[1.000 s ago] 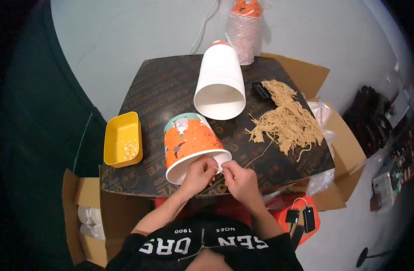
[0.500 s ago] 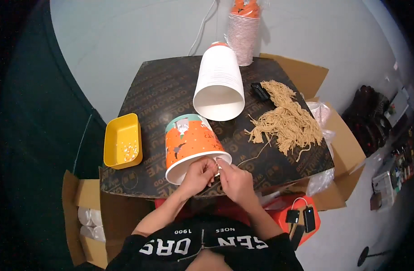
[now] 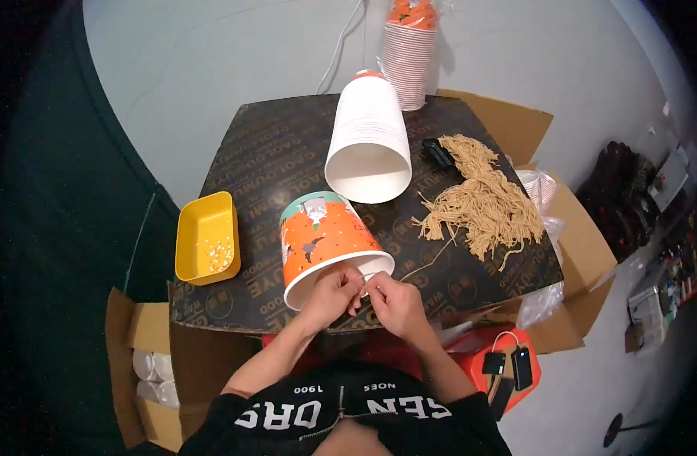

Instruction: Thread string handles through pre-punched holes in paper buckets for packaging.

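I have both hands at the rim of the orange bucket [image 3: 323, 242], which lies on its side on the dark board [image 3: 265, 163] with its mouth toward me. My left hand [image 3: 332, 292] has its fingers curled over the near rim, pinched close to the edge; my right hand [image 3: 391, 302] sits just beside it, thumb and forefinger nipped together on what looks like the end of a thin cord [image 3: 430, 261]. That cord runs off to the right toward the loose pile of tan cords [image 3: 481, 199]. Whether the end has passed through a hole in the rim I cannot tell; the fingertips cover that spot. To do this well, I judge the bucket needs pinning steady with the left hand so it does not roll, while the right keeps a short grip close to the cord tip, so it stays stiff and goes where aimed. Slack back to the pile should stay loose, or it will drag other strands along. Beyond stand a white stack [image 3: 367, 137] lying mouth-forward, another stack [image 3: 406, 45] at the far edge, and a yellow tray [image 3: 205, 237] of small bits on my left.
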Motion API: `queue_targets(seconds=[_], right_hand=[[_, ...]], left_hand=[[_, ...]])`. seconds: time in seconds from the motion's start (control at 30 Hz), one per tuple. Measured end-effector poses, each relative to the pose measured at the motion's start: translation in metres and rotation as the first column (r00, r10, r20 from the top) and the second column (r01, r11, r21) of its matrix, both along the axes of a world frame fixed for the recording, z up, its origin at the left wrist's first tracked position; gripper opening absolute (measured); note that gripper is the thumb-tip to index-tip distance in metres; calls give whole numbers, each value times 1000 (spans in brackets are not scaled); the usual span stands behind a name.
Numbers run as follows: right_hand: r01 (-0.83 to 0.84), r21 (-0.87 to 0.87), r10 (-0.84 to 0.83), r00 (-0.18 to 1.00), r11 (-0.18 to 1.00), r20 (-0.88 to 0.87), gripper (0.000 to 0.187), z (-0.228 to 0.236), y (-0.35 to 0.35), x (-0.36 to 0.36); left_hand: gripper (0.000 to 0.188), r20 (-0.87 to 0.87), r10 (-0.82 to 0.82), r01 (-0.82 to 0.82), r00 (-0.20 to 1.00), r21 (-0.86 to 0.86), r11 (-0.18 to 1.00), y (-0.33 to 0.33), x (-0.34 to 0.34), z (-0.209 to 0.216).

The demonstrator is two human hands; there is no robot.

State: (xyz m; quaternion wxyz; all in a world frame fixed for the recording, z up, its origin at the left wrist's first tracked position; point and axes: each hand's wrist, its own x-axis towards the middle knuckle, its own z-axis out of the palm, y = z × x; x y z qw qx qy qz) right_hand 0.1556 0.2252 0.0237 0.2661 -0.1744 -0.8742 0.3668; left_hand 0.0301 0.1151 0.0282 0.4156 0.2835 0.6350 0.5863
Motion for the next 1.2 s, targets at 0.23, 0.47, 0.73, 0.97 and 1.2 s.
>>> queue_targets(seconds=[0.23,0.47,0.73,0.97,1.2], right_hand=[[-89,-92,82,993,992,-80,3,2,4,6],[-116,-89,108,990,989,-94,4,0,6,8],[-214,-22,204,955,977,-214,9,24,3,29],[-332,205,336,942,921,20,21,21,12,46],[-34,145,31,999,989,29,19,6,-3,18]], left_hand=[[16,34,-15,15,999,2,1000,-1,-4,-3],[13,47,-40,38,998,39,999,-1,-6,2],[9,34,-27,26,999,18,999,-2,-6,2],[6,11,-30,29,999,42,999,-2,-4,-2],[7,15,-36,36,999,35,999,-4,-3,1]])
